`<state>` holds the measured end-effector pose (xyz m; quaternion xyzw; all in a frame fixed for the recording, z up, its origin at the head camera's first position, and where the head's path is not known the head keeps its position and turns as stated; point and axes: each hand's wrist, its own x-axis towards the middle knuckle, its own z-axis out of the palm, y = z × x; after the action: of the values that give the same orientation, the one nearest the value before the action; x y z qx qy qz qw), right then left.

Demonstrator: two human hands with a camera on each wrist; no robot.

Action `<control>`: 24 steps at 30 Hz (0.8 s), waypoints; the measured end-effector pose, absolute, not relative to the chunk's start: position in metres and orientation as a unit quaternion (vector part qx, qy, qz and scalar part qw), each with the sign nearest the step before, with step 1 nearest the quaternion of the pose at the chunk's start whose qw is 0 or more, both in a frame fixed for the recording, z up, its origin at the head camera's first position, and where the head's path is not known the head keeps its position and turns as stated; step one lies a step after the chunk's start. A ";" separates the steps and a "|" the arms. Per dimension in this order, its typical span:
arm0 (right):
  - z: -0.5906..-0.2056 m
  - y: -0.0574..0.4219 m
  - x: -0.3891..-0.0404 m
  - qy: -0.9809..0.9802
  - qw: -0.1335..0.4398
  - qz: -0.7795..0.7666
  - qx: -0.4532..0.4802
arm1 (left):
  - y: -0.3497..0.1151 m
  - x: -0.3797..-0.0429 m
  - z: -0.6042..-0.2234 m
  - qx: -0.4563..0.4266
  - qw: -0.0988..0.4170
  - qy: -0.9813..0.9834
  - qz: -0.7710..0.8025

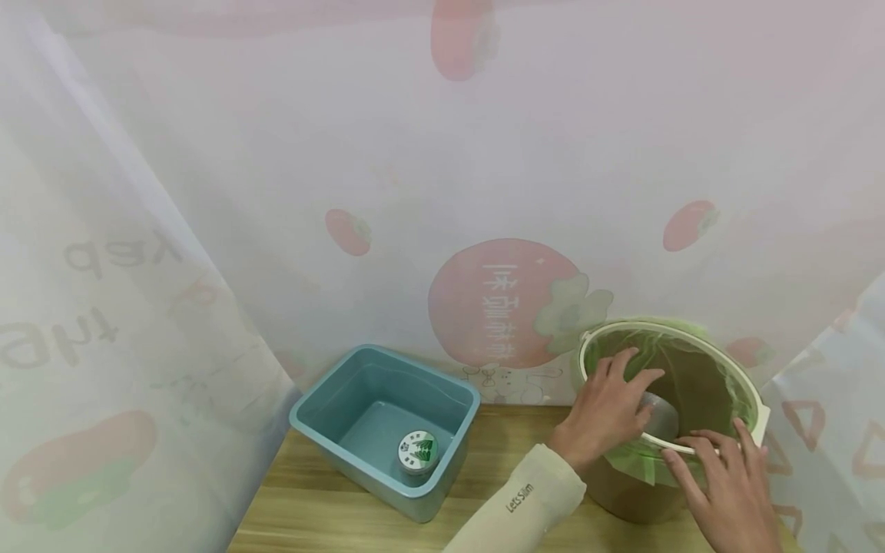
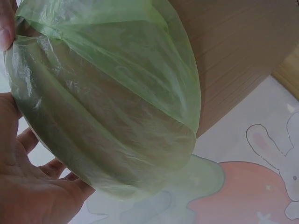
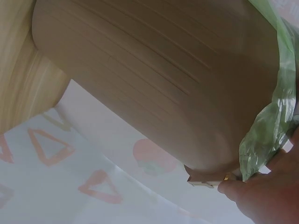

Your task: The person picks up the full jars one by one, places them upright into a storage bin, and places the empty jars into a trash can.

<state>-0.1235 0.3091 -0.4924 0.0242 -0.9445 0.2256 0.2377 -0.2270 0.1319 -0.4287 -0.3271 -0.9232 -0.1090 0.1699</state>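
A brown waste bin (image 1: pixel 636 491) stands at the right, lined with a thin green bin bag (image 2: pixel 107 107) folded over its mouth. A cream rim ring (image 1: pixel 750 384) sits around the top. My left hand (image 1: pixel 608 407) is over the left side of the mouth, fingers spread; in the left wrist view its fingers touch the edge by the bag. At the front right my right hand (image 1: pixel 733 476) rests its fingertips on the ring. In the right wrist view one fingertip touches near the ring's side tab (image 3: pixel 205 181). A pale grey shape, unclear, shows inside the bin.
A blue plastic tub (image 1: pixel 332 442) stands left of the bin on the wooden table (image 1: pixel 297 507). Inside it is a round container with a white and green lid (image 1: pixel 418 450). Printed curtains (image 1: pixel 387 153) hang close behind and on both sides.
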 end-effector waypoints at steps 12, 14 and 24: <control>-0.493 0.311 -0.126 -0.945 0.235 0.224 0.030 | 0.125 -0.227 -0.429 -0.334 0.190 -0.917 -0.106; -0.493 0.312 -0.126 -0.945 0.237 0.225 0.029 | 0.123 -0.227 -0.428 -0.335 0.191 -0.917 -0.105; -0.491 0.312 -0.131 -0.935 0.264 0.229 0.055 | 0.102 -0.227 -0.424 -0.332 0.193 -0.918 -0.093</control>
<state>-0.1311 0.3117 -0.4911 0.0553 -0.9354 0.2289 0.2637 -0.2265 0.1021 -0.4239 -0.3324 -0.9185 -0.0934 0.1929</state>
